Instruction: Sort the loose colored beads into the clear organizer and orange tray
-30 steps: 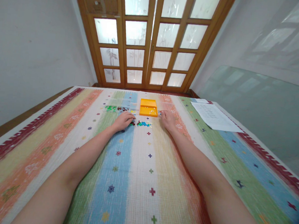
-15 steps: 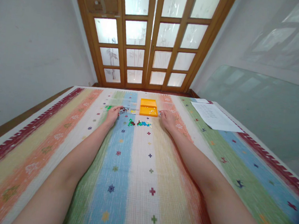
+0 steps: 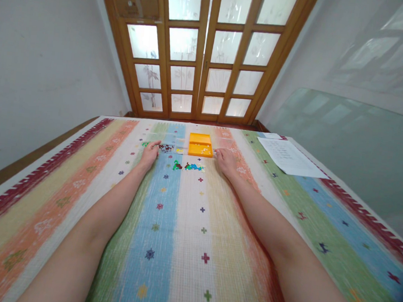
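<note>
My left hand is over the cloth at the left edge of a pile of small dark brown pieces. Its fingers are drawn together; anything between them is too small to make out. Small green pieces lie just beyond it, partly hidden. My right hand rests beside the right edge of an open orange plastic box, fingertips pinched, their contents not visible. Several small pale pieces are in the box's near half. Yellow pieces lie left of the box.
Nearer me, a cluster of green and brown pieces lies beside a row of mixed blue, green, brown and pale pieces. Printed paper sheets lie at the right. A striped tablecloth covers the table; glazed wooden doors stand behind it.
My left hand has drawn back slightly to the left, showing more of the brown pile. My right hand and the orange box have stayed put.
</note>
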`<state>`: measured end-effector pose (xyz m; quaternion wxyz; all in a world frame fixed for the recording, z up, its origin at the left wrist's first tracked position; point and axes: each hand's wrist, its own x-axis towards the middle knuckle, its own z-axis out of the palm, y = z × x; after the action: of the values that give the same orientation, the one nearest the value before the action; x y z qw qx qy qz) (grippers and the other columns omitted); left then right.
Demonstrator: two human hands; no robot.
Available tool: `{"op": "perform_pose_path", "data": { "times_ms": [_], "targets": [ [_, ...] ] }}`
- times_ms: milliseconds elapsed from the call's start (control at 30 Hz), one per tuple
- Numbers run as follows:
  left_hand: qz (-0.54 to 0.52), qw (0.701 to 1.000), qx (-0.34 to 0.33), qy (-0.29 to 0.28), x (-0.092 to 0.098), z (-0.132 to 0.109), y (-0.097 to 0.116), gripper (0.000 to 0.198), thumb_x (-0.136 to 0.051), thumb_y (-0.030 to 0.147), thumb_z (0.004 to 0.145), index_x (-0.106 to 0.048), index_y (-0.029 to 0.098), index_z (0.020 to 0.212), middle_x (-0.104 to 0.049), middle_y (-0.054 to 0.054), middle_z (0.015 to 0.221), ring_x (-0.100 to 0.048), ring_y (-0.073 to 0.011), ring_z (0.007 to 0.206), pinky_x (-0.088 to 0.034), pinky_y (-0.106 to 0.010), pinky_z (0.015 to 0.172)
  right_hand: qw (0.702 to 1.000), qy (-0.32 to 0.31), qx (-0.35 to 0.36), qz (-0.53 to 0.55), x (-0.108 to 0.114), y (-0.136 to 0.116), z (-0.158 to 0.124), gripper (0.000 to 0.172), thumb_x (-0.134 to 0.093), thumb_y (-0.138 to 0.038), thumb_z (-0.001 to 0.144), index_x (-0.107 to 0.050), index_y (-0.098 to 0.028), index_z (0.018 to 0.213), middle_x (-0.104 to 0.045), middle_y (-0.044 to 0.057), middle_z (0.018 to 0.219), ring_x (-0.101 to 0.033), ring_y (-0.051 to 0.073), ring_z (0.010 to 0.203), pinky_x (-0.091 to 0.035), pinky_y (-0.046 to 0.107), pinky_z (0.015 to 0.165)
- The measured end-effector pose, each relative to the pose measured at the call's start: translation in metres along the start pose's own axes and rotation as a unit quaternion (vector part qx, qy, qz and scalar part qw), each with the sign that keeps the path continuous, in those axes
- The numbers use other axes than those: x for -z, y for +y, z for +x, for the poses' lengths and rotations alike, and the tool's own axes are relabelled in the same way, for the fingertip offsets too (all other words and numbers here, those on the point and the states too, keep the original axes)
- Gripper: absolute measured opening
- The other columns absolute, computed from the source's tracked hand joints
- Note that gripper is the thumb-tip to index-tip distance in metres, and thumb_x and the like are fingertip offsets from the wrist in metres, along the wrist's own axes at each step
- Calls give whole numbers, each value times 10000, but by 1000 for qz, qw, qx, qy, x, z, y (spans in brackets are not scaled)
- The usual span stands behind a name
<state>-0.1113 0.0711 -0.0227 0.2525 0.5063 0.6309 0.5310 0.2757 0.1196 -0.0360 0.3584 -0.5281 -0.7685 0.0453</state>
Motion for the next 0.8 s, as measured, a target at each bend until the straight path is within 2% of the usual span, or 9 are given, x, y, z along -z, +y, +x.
{"op": "perform_pose_path", "data": {
  "times_ms": [133,200,300,433,567,800],
  "targets": [
    [96,989,-106,-34,0,-7,5,317,-549,235,903,-754,182,1139,-736,-79,1162,-653,-199,944,-536,-338,911,1000,-4,-3,-2,0,0,0,504,-318,-410,1070,-758,-169,1130,-734,143,1169,-624,287,1106,-448,416,1029],
    [139,974,-165,-70,-1,-12,9,279,-553,249,910,-763,192,1085,-737,-74,1138,-647,-207,965,-522,-355,937,1000,-6,-4,-3,0,0,0,504,-319,-411,1070,-758,-169,1124,-735,143,1160,-626,288,1102,-447,415,1029],
    [189,942,-238,-140,-4,-21,19,228,-561,262,914,-768,214,997,-740,-60,1066,-643,-213,980,-506,-372,959,1000,-6,-4,-4,1,-2,0,509,-317,-415,1071,-760,-170,1120,-735,144,1158,-625,288,1102,-448,416,1027],
    [225,891,-319,-234,-10,-34,34,197,-576,233,895,-773,239,900,-754,-43,1016,-639,-229,1056,-451,-424,1062,1000,-8,-5,-3,2,-3,0,507,-320,-420,1069,-759,-174,1129,-733,142,1169,-623,289,1100,-453,424,1024],
    [239,856,-357,-289,-14,-42,43,224,-562,231,918,-786,246,911,-762,-42,1027,-645,-223,1061,-430,-431,1089,1000,-2,0,-1,0,-2,0,499,-330,-418,1066,-759,-168,1124,-736,143,1167,-627,292,1095,-458,425,1022],
    [277,828,-390,-294,-14,-46,48,254,-555,224,926,-799,249,994,-757,-55,1064,-628,-239,1086,-435,-431,1088,1000,-2,6,6,0,-1,-1,508,-327,-430,1071,-758,-165,1120,-736,147,1167,-630,291,1093,-459,417,1012]
  ]
}}
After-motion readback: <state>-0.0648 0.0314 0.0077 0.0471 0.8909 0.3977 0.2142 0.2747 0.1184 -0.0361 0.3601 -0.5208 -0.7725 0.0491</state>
